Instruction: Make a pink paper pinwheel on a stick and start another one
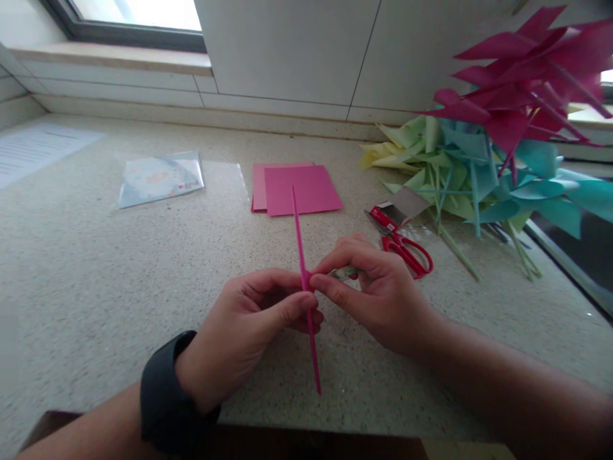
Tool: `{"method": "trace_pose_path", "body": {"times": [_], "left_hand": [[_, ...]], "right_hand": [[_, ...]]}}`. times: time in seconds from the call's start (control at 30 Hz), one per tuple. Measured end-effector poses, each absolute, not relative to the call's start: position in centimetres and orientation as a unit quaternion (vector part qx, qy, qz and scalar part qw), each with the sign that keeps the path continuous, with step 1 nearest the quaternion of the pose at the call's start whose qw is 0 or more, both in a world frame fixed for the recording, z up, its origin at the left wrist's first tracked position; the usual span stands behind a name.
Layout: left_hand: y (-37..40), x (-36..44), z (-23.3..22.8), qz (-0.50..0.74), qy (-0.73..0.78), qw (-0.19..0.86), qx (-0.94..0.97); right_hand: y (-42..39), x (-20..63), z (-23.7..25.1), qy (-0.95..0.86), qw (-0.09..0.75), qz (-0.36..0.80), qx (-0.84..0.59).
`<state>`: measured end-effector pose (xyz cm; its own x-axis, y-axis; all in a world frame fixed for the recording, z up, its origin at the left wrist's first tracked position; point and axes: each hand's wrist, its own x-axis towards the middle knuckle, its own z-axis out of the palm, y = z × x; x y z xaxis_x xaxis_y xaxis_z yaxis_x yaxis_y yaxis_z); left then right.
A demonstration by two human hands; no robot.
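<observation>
Person's left hand (253, 319) and right hand (368, 287) meet above the speckled desk (96, 268). Left grip: thumb and fingers pinched together on a thin pink stick (302, 268), held near its middle; the stick runs from near the pink paper sheets (299, 188) down toward the person. Right grip: fingertips closed on a small, partly hidden pale piece (343, 273) touching the stick; cannot tell what it is. A black watch (165, 396) sits on the left wrist.

Just right of the right hand, red-handled scissors (405, 246) lie flat. Further right, a pile of paper pinwheels (502, 128), magenta over teal and pale green. Far left, a clear plastic packet (160, 179) and a printed sheet (38, 147).
</observation>
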<state>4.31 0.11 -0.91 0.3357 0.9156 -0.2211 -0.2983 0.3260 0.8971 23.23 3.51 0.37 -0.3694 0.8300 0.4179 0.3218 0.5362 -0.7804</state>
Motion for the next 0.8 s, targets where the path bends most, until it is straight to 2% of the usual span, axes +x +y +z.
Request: {"method": "trace_pose_path", "body": {"times": [0.27, 0.8], "left_hand": [[0.05, 4.35, -1.14, 0.418, 0.417, 0.702, 0.398], [0.22, 4.45, -1.21, 0.449, 0.365, 0.729, 0.366]], "right_hand": [[3.81, 23.35, 0.2, -0.767, 0.412, 0.304, -0.386], [3.63, 23.17, -0.22, -0.744, 0.388, 0.296, -0.458]]}}
